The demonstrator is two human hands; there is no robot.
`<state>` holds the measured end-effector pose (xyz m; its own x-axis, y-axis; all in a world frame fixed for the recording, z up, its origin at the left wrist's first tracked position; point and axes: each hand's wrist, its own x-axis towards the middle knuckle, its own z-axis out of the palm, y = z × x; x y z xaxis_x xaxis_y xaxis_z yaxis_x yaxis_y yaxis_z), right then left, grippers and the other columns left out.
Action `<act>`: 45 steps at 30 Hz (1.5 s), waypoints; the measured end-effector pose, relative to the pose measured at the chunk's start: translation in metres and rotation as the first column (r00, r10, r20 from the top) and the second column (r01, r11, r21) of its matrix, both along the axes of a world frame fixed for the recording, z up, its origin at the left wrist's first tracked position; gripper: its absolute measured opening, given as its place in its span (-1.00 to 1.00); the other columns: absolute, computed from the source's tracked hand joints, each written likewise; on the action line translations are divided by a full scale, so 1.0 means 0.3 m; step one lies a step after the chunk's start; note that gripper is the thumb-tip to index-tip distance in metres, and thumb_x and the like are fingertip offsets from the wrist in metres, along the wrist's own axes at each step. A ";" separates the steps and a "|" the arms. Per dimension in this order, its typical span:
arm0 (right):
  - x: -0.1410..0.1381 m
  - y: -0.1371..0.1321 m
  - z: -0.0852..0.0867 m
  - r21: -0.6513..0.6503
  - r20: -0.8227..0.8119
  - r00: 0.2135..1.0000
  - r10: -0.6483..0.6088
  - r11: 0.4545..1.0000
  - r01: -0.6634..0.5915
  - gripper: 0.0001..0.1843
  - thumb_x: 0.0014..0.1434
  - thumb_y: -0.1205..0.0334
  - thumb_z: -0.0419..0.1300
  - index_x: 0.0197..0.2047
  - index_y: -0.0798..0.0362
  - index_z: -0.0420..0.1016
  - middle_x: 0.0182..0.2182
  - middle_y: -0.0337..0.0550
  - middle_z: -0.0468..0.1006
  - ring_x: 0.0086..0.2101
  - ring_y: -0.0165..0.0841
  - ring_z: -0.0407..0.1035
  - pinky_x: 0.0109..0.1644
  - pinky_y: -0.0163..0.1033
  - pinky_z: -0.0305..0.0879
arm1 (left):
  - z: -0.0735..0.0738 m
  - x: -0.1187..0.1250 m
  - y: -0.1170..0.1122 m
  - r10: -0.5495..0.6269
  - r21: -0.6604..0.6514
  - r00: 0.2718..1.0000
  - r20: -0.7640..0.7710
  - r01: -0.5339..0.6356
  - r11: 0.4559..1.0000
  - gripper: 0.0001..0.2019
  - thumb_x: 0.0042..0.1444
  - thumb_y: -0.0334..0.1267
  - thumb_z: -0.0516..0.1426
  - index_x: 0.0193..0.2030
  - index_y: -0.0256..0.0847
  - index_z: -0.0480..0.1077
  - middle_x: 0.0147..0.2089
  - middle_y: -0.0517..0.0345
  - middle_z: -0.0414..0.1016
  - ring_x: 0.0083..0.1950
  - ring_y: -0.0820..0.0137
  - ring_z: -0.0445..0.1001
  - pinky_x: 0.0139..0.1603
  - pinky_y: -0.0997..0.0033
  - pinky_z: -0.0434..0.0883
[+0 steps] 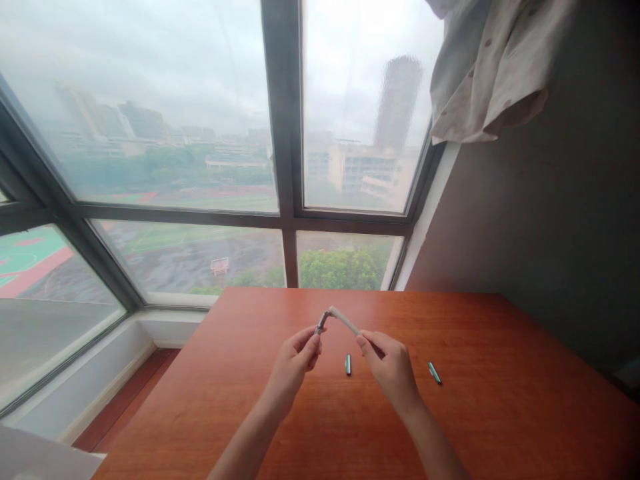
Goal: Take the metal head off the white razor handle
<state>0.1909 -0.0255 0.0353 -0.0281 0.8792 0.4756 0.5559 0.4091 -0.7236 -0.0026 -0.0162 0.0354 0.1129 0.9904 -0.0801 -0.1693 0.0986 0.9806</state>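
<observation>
Above the table, both hands hold one slim, bent piece that looks like a razor handle (345, 321). Its left part is dark and metallic, and its right part is a pale grey bar; the two meet at an angle at the top. My left hand (296, 360) pinches the metallic end between thumb and fingers. The lower end of the pale bar is gripped by my right hand (391, 363). On the table between the hands lies a small green, white and black razor cartridge (349, 365). A second such cartridge (435, 373) lies to the right of my right hand.
The reddish-brown wooden table (250, 313) reaches to a large window with a dark frame (287, 133). A grey wall (515, 220) rises on the right. A pale buttoned garment (493, 73) hangs at the upper right.
</observation>
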 end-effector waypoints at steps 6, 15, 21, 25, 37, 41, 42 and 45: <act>0.002 0.006 0.000 -0.003 0.006 1.000 -0.015 1.000 0.015 -0.71 0.24 0.15 0.04 -0.36 0.08 0.53 -0.54 -0.20 0.48 -0.51 -0.37 0.33 -0.40 -0.35 0.15 | 0.003 0.001 -0.002 -0.011 -0.008 1.000 0.024 0.011 1.000 -0.54 -0.02 -0.01 0.21 -0.07 -0.34 0.43 -0.49 0.26 0.22 -0.55 0.59 0.09 -0.55 0.55 -0.04; 0.003 0.000 0.003 -0.008 -0.007 1.000 -0.019 1.000 0.019 -0.70 0.24 0.13 0.04 -0.35 0.08 0.54 -0.53 -0.20 0.48 -0.50 -0.37 0.33 -0.41 -0.36 0.15 | 0.000 0.000 0.000 -0.034 -0.010 0.998 0.061 0.035 0.999 -0.57 0.02 -0.04 0.20 -0.06 -0.32 0.43 -0.48 0.26 0.23 -0.55 0.61 0.08 -0.56 0.54 -0.06; 0.003 0.006 -0.003 -0.007 0.006 1.000 -0.014 1.000 0.014 -0.69 0.24 0.13 0.04 -0.35 0.07 0.54 -0.53 -0.19 0.48 -0.49 -0.37 0.34 -0.41 -0.35 0.17 | 0.003 0.000 -0.002 -0.030 -0.022 0.997 0.069 0.032 0.999 -0.57 0.02 -0.05 0.20 -0.06 -0.32 0.43 -0.49 0.27 0.22 -0.55 0.60 0.09 -0.55 0.54 -0.05; 0.003 0.007 -0.005 0.007 0.007 1.000 -0.017 1.000 0.017 -0.70 0.24 0.13 0.05 -0.33 0.08 0.55 -0.49 -0.16 0.52 -0.47 -0.35 0.37 -0.39 -0.35 0.19 | 0.004 0.001 -0.002 -0.031 -0.028 0.997 0.072 0.033 0.999 -0.57 0.01 -0.05 0.21 -0.05 -0.32 0.43 -0.48 0.26 0.23 -0.55 0.60 0.10 -0.56 0.54 -0.04; 0.009 0.008 -0.012 0.048 0.039 0.999 -0.037 0.998 0.035 -0.70 0.23 0.12 0.06 -0.28 0.07 0.58 -0.44 -0.12 0.56 -0.43 -0.33 0.43 -0.35 -0.33 0.28 | 0.009 0.000 -0.003 -0.013 -0.038 0.998 0.060 0.016 0.999 -0.54 -0.01 -0.01 0.21 -0.05 -0.30 0.44 -0.47 0.24 0.24 -0.55 0.59 0.09 -0.56 0.54 -0.04; 0.007 0.006 -0.009 0.054 0.033 0.999 -0.032 0.998 0.031 -0.69 0.24 0.11 0.04 -0.27 0.07 0.57 -0.42 -0.09 0.57 -0.42 -0.31 0.43 -0.33 -0.31 0.30 | 0.010 0.004 -0.004 -0.018 -0.052 0.998 0.060 0.021 0.998 -0.53 -0.04 0.00 0.22 -0.07 -0.30 0.44 -0.48 0.26 0.24 -0.56 0.59 0.09 -0.56 0.54 -0.05; 0.007 0.006 -0.009 0.057 0.030 0.999 -0.032 0.998 0.030 -0.68 0.24 0.11 0.04 -0.27 0.07 0.57 -0.42 -0.09 0.57 -0.42 -0.31 0.43 -0.33 -0.31 0.31 | 0.010 0.005 -0.004 -0.017 -0.054 0.998 0.059 0.020 0.998 -0.53 -0.05 0.00 0.23 -0.07 -0.30 0.44 -0.48 0.26 0.24 -0.56 0.59 0.09 -0.57 0.54 -0.05; 0.008 0.007 -0.010 0.063 0.028 0.999 -0.035 0.997 0.033 -0.68 0.24 0.10 0.04 -0.27 0.07 0.57 -0.44 -0.10 0.56 -0.44 -0.31 0.42 -0.36 -0.31 0.29 | 0.008 0.004 -0.004 -0.021 -0.051 0.998 0.061 0.024 0.998 -0.53 -0.04 0.00 0.23 -0.06 -0.30 0.44 -0.48 0.26 0.24 -0.55 0.59 0.10 -0.56 0.54 -0.04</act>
